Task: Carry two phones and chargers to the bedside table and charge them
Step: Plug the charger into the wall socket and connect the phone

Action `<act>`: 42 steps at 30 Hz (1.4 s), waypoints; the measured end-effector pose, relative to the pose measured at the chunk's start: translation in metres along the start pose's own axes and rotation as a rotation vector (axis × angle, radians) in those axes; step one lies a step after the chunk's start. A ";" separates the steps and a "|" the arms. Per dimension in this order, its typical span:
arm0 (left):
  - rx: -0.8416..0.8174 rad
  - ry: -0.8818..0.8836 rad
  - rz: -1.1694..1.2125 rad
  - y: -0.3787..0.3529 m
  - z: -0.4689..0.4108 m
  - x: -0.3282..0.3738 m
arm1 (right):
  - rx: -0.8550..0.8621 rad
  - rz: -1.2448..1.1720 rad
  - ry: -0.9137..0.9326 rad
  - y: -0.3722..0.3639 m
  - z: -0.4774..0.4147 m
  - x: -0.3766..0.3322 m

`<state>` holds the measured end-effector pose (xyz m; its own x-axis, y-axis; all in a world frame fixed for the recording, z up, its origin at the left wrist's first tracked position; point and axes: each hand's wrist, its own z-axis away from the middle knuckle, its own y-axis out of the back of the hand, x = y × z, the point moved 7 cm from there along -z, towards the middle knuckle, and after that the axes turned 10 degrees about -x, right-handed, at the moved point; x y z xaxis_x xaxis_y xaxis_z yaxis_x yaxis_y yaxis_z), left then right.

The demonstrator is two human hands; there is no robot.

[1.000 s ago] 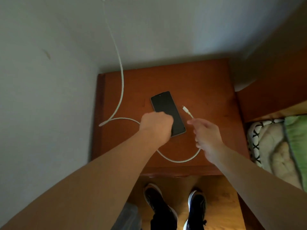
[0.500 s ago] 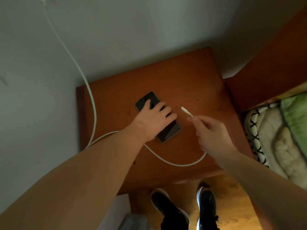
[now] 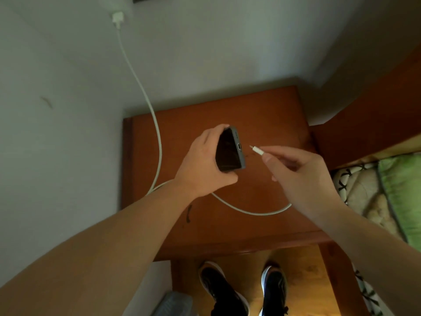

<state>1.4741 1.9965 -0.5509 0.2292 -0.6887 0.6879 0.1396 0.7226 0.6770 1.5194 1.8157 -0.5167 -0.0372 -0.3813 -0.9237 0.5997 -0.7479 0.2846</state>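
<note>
My left hand (image 3: 202, 163) grips a dark phone (image 3: 229, 152) lifted above the wooden bedside table (image 3: 262, 115), its charging port facing right. My right hand (image 3: 298, 176) pinches the plug end (image 3: 256, 150) of a white charging cable (image 3: 157, 142), a short gap from the port. The cable runs from a white charger (image 3: 118, 18) in a wall socket, down across the table and loops back to my right hand. Only one phone and one charger are visible.
Grey walls close in the table on the left and back. A bed with a wooden frame (image 3: 373, 115) and green and patterned bedding (image 3: 398, 190) lies to the right. My shoes (image 3: 246, 290) stand on the wooden floor before the table.
My left hand has picked the phone up off the table and turned its port toward the plug. My right hand has kept the plug and brought it close to the port.
</note>
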 end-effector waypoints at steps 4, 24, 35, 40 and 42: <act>0.018 0.010 0.004 0.003 0.007 0.005 | -0.055 0.051 0.050 -0.003 -0.001 -0.014; -0.026 -0.030 -0.370 -0.003 0.006 0.013 | -0.266 0.300 -0.056 -0.010 -0.012 -0.008; -0.142 -0.130 -0.657 -0.026 0.002 0.031 | -0.299 0.343 -0.215 0.001 -0.005 0.021; -0.198 -0.156 -0.718 -0.041 -0.006 0.041 | -0.292 0.228 -0.286 0.007 0.005 0.044; -0.218 -0.163 -0.727 -0.048 -0.010 0.046 | -0.282 0.138 -0.337 0.011 0.008 0.055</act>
<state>1.4873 1.9309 -0.5548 -0.1348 -0.9821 0.1315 0.3906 0.0693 0.9180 1.5174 1.7816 -0.5620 -0.1721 -0.6574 -0.7336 0.8096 -0.5187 0.2749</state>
